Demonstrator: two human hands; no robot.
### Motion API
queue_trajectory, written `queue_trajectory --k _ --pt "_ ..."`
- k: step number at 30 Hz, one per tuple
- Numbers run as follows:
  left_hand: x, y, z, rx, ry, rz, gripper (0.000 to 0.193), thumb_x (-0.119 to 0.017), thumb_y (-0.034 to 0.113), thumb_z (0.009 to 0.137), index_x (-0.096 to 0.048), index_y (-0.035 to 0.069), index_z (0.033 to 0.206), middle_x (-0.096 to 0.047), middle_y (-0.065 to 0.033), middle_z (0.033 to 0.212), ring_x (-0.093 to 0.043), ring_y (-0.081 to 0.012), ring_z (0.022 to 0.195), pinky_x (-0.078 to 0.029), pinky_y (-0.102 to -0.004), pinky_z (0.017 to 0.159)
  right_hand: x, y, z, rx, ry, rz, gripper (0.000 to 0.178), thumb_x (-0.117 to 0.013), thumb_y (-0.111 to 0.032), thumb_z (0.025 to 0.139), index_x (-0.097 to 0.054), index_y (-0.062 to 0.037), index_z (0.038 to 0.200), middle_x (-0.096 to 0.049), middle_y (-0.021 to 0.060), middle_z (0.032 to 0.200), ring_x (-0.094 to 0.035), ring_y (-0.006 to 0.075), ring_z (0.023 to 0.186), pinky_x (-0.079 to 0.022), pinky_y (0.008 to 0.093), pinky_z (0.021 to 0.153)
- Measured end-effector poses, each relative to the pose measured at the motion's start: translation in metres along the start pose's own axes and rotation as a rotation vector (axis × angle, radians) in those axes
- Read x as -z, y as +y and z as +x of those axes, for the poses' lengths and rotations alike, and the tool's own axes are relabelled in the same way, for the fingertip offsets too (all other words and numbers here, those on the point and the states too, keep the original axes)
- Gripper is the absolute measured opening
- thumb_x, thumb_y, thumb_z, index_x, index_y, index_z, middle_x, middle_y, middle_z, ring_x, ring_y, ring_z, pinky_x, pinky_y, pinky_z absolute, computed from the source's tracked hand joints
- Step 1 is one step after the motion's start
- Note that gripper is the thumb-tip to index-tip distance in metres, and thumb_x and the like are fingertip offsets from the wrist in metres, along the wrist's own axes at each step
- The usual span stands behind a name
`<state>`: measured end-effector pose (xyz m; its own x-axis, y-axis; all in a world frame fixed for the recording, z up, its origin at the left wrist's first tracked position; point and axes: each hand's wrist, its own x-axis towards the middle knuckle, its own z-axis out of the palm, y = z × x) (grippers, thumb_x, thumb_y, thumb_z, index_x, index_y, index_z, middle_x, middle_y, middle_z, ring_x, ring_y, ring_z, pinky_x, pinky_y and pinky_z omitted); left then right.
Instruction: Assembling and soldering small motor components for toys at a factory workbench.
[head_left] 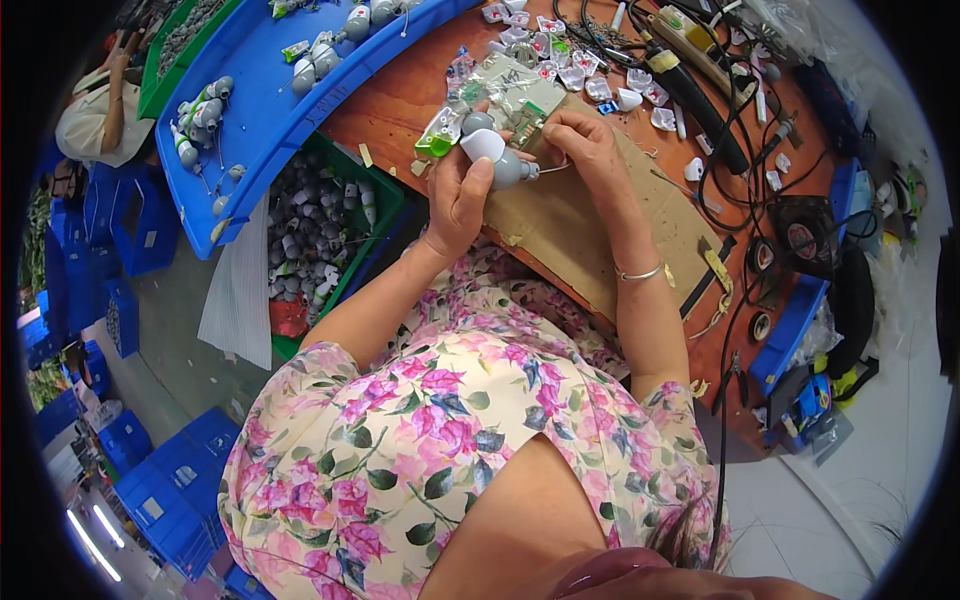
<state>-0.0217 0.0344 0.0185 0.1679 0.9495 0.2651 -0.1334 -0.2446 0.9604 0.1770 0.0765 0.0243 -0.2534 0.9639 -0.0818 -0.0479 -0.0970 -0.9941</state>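
Note:
My left hand (459,205) is closed round a grey-and-white rounded plastic piece (510,173), with its narrow tip pointing right. A thin pale cord (553,169) runs from that tip to my right hand (592,155), whose fingers are pinched together. Just beyond the left fingers is a green-and-white plastic piece (438,132) with a grey ball (477,123) beside it; whether these join the held piece, I cannot tell. A clear plastic bag (505,80) and a small green board (527,122) lie behind my hands. Under them is brown cardboard (560,235).
Wooden bench (380,110) carries several small white-and-red casings (570,78), black cables and a thick black tool handle (700,110). A blue tray (290,130) of similar grey pieces stands left, above a full green crate (385,190). A small fan (803,235) sits right. Another person (105,120) is far left.

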Motion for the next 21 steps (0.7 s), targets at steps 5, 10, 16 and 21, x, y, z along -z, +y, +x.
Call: queue_trajectory --k 5,10,16,21 --pt "0.0 -0.001 -0.002 -0.029 0.014 0.022 0.061 -0.049 0.03 0.098 -0.039 -0.01 0.143 -0.067 -0.018 0.114 -0.072 -0.0253 0.1 -0.053 -0.0349 0.092 -0.007 0.0 0.0 -0.002 0.048 0.011 0.019 -0.06 -0.016 0.091 -0.064 -0.0046 0.076 -0.057 -0.004 0.067 -0.05 0.0036 0.062 -0.038 0.0212 0.058" --pt "-0.002 0.002 -0.002 0.032 -0.009 0.018 0.068 -0.047 0.035 0.098 -0.032 -0.009 0.148 -0.064 -0.0167 0.118 -0.07 -0.0275 0.103 -0.05 -0.0369 0.096 -0.009 -0.001 -0.001 0.003 0.116 0.084 0.019 -0.06 -0.015 0.088 -0.065 -0.0043 0.073 -0.056 -0.0033 0.064 -0.049 0.0036 0.059 -0.037 0.0213 0.054" --pt "-0.005 0.001 0.001 -0.043 0.047 0.02 0.055 -0.05 0.034 0.099 -0.049 -0.008 0.133 -0.073 -0.0162 0.1 -0.071 -0.0226 0.096 -0.053 -0.0349 0.089 -0.01 -0.003 -0.001 0.014 0.118 -0.002 0.019 -0.059 -0.013 0.088 -0.065 -0.0025 0.073 -0.056 -0.0028 0.063 -0.049 0.0039 0.058 -0.036 0.0218 0.053" --pt "0.001 0.001 0.0 0.015 -0.053 0.077 0.057 -0.045 0.034 0.099 -0.045 -0.01 0.136 -0.071 -0.0185 0.108 -0.069 -0.0231 0.103 -0.049 -0.0347 0.097 -0.01 -0.004 -0.002 -0.016 0.116 -0.052 0.02 -0.059 -0.016 0.091 -0.065 -0.0039 0.076 -0.057 -0.0034 0.065 -0.05 0.003 0.059 -0.037 0.0201 0.056"
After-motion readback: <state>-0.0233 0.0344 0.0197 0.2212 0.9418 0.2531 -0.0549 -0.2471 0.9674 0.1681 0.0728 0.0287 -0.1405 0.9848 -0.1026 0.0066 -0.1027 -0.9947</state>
